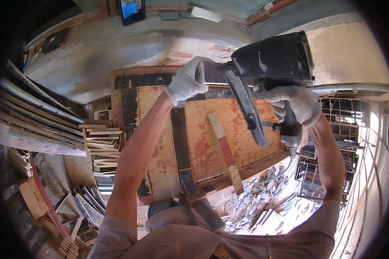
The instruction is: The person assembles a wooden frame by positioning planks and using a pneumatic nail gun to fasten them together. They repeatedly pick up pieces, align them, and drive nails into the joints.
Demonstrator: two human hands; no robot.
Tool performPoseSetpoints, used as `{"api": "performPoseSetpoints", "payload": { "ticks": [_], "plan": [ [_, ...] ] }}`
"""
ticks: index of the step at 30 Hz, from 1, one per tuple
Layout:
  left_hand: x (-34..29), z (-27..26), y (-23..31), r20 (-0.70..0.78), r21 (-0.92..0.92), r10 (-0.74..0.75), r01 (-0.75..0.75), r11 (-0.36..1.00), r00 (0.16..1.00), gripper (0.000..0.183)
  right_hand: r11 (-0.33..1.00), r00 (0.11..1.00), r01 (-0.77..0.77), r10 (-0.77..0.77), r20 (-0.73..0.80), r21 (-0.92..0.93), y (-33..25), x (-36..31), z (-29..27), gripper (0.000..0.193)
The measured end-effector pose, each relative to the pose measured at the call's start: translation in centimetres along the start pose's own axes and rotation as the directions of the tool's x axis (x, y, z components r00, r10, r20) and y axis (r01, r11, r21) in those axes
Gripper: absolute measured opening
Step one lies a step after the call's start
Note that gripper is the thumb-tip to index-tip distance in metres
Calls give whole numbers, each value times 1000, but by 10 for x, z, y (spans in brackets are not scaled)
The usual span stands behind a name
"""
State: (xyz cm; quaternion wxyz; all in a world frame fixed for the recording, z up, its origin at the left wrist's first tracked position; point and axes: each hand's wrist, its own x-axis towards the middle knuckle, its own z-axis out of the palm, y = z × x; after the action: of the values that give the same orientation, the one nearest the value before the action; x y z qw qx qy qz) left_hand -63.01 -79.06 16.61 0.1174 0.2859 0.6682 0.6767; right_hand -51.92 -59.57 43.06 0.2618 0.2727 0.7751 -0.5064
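My right hand, in a light grey knit glove, is closed round the handle of a black nail gun. The gun's long magazine slants down toward me, and an air hose runs from the grip's lower end. My left hand, gloved alike, grips the left end of a dark board piece at the bench's far edge. At that board's right end is the gun's nose; whether they touch, I cannot tell. Below lies a worn wooden strip across the orange-brown workbench.
Stacked wooden frames stand left of the bench, beside long boards. A heap of wood offcuts covers the floor near my right side. Metal racking stands at the right. A screen device leans on the far ledge.
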Motion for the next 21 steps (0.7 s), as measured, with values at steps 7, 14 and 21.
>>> {"api": "performPoseSetpoints", "payload": {
  "ticks": [7,14,21],
  "plan": [
    [-6,-6,4,42,37,-100,98,994,994,82,961,972,223,-208,106,-162,9,4,1,12],
    [1,1,-5,26,-35,10,-9,999,1000,79,960,960,230,-197,199,-161,32,22,-35,25],
    [-62,6,-36,-418,183,78,0,983,905,78,964,973,184,-151,174,-192,21,27,-30,17]
  ]
}}
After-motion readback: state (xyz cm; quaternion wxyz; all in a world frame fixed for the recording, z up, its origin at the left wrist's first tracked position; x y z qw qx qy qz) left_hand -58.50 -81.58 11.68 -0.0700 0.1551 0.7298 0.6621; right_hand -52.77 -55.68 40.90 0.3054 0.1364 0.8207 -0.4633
